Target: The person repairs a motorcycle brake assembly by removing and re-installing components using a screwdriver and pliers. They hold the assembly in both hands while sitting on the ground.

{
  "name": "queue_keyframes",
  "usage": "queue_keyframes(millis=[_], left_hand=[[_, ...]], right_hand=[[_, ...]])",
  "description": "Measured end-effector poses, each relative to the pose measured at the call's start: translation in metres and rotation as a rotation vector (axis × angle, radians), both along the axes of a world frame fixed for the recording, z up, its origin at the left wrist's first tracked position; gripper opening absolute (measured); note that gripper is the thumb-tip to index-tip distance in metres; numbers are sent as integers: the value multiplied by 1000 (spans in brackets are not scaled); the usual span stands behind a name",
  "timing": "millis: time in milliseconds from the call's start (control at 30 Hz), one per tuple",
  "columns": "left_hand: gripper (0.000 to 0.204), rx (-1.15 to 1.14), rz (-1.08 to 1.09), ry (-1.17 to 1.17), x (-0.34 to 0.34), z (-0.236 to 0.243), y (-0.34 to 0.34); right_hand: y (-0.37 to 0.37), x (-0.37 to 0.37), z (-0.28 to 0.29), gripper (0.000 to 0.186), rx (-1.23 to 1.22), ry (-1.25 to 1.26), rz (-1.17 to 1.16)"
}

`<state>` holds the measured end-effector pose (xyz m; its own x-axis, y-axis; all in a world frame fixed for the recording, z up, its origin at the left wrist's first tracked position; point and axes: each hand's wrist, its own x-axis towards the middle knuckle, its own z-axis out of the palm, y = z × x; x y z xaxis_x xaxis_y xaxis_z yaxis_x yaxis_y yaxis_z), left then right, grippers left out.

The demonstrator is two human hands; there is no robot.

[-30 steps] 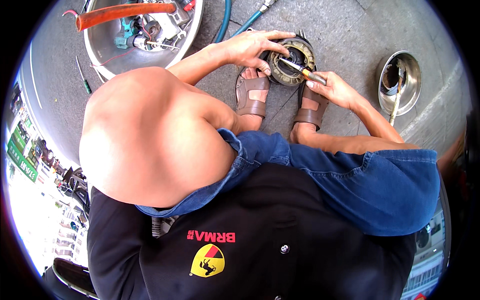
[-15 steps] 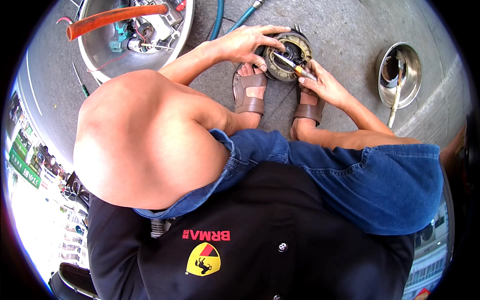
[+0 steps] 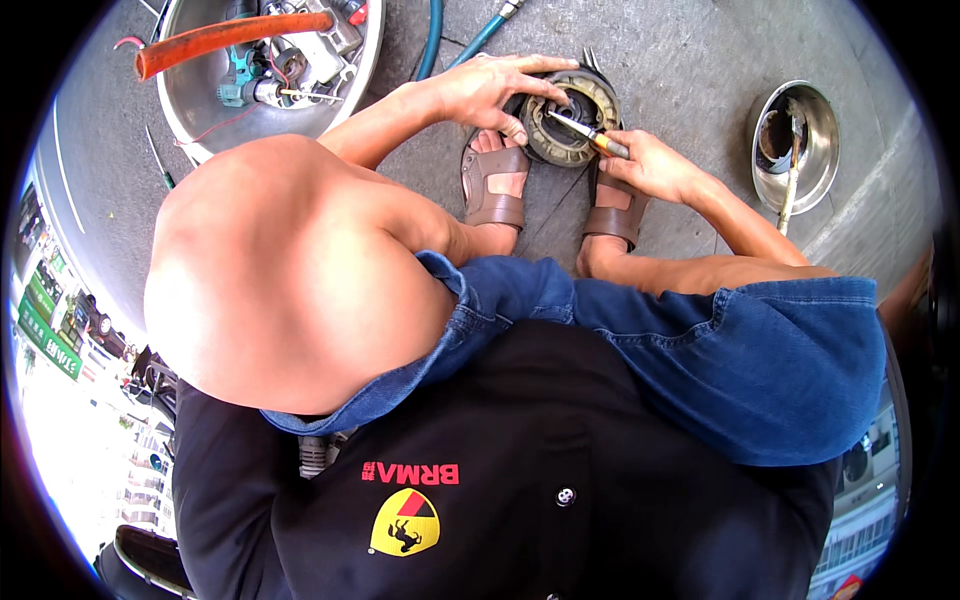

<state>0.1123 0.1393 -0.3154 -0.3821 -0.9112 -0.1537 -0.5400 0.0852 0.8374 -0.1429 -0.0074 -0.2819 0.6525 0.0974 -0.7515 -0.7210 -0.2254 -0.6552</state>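
Between my sandalled feet is a round motor-like part (image 3: 560,153), a black body with a pale tan ring around a dark center. My left hand (image 3: 488,92) grips it from the left, thumb on the near left side and fingers reaching over the top and toward the middle. In my right hand (image 3: 652,163) is a slim tool (image 3: 606,143) with a yellow and dark handle and a pale, tapered metal end. Its tip points up-left into the part's center. The exact kind of tool is too small to tell.
Upper left, a large metal basin (image 3: 190,125) holds a teal power drill (image 3: 240,92), metal parts and an orange tube (image 3: 230,42). A teal hose (image 3: 482,40) crosses the ground. At right stands a steel bowl (image 3: 826,165) with a dark container and a brush-like stick (image 3: 797,175).
The tan ring looks turned slightly more toward the view. My right hand and the tool have shifted a little, with the tip still at the part's center. The left hand keeps its hold.
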Motion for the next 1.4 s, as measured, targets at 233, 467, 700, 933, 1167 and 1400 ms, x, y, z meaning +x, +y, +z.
queue_keyframes(millis=[233,467,700,933,1167,1400], left_hand=[[75,15,-10,-5,3,-6,3],[70,13,3,21,4,-7,7],[64,23,-18,-13,2,0,3],[64,7,-9,-4,2,-3,4],[66,24,-24,-25,2,-4,1],[68,8,-24,-46,3,-3,2]], right_hand=[[-1,8,7,29,99,53,34],[-14,29,20,27,159,122,131],[-21,33,16,21,284,187,117],[-25,38,14,24,267,194,177],[-34,45,13,14,240,170,236],[-41,58,15,23,217,204,348]])
